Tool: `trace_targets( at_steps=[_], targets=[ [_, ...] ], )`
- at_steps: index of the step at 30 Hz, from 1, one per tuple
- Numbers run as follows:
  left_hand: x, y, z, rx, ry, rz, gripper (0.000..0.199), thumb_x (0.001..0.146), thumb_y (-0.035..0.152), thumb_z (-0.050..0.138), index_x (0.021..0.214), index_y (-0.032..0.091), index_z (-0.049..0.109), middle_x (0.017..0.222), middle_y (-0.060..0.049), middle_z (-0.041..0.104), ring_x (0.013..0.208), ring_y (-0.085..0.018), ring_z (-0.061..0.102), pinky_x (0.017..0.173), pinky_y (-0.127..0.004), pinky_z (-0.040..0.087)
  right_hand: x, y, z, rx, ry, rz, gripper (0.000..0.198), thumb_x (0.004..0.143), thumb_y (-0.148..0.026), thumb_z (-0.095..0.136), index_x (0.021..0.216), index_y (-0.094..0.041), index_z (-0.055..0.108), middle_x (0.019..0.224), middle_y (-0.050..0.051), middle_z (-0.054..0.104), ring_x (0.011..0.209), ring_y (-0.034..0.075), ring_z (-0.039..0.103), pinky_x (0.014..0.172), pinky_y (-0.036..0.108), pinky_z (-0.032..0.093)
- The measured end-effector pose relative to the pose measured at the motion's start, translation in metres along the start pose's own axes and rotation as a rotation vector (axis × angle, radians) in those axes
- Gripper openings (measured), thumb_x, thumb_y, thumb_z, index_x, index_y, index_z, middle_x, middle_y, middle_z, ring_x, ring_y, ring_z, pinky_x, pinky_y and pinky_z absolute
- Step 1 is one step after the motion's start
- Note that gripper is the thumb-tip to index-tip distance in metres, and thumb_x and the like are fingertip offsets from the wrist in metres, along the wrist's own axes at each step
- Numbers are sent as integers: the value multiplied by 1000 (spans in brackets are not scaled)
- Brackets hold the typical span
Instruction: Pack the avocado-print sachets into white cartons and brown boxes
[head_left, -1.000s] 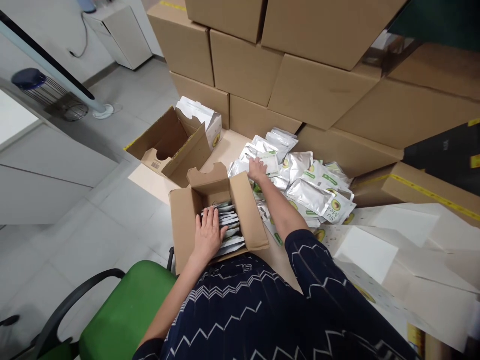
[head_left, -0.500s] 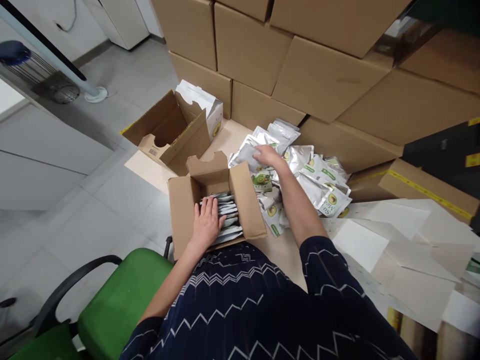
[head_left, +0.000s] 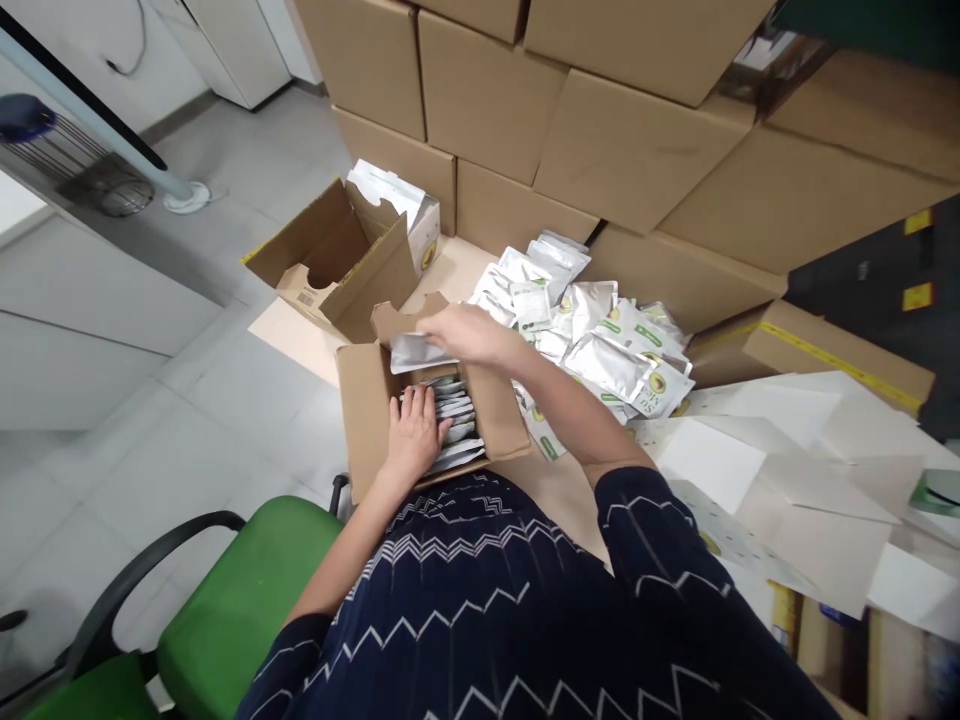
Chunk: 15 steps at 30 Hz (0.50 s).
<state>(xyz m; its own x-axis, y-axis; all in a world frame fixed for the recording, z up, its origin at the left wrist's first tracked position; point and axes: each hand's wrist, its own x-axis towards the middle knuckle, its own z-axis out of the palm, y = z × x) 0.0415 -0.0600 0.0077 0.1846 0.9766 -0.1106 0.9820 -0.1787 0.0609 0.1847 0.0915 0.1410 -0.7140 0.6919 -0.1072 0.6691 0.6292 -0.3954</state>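
Just a pale, silvery pouch [head_left: 417, 353]

Gray tiled floor [head_left: 217, 425] extended at left. A green chair [head_left: 247, 600] stood at lower left. A white cabinet [head_left: 234, 50] stood near the pale wall [head_left: 82, 40], which had a dark baseboard [head_left: 178, 116].

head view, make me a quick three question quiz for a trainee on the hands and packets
1. Which hand holds a pale packet over the open carton?
2. True or false: the left hand rests on the green chair.
3. Where does the loose pile of packets lie?
a) on the floor
b) inside the open carton
c) right of the open carton, in front of the stacked boxes

Key: 1. The right hand. 2. False; it is at the packet row inside the carton. 3. c.
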Motion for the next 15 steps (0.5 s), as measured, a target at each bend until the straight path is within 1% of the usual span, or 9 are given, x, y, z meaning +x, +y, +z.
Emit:
trace_targets(
  at_steps=[2,4,8,12,15],
  targets=[
    [-1,0,1,-7,-1,0,64,99,44,42,149,3,43,155,-22,43,145,-39,38,119,-59,29,20,-4,29,-79,-110,12,25,96,-20,52,106,-19,74,107,11,75,95,20,67,71,26,37],
    [-3,0,3,-12,4,-1,65,99,44,42,149,3,43,156,-22,43,145,-38,38,120,-59,28,37,-3,55,-123,-213,10,27,95,-20,52,110,-19,74,114,11,75,101,21,68,72,25,39],
    [-4,0,5,-26,14,-13,64,100,44,39,149,2,43,156,-22,42,145,-38,38,120,-59,28,57,7,93,-123,-387,23,31,94,-19,53,117,-23,74,123,9,73,107,21,68,72,24,43],
    [-1,1,2,-56,28,-65,71,99,46,41,151,-2,37,158,-24,38,147,-38,36,121,-56,29,65,18,115,-105,-491,41,33,92,-20,57,118,-23,75,123,10,73,107,21,69,76,23,46],
    [4,2,2,-68,49,-92,80,97,51,43,153,-5,29,161,-26,29,150,-39,30,121,-55,28,67,22,120,-83,-521,13,34,94,-21,56,123,-19,73,126,12,71,110,22,69,80,23,47]
  ],
)
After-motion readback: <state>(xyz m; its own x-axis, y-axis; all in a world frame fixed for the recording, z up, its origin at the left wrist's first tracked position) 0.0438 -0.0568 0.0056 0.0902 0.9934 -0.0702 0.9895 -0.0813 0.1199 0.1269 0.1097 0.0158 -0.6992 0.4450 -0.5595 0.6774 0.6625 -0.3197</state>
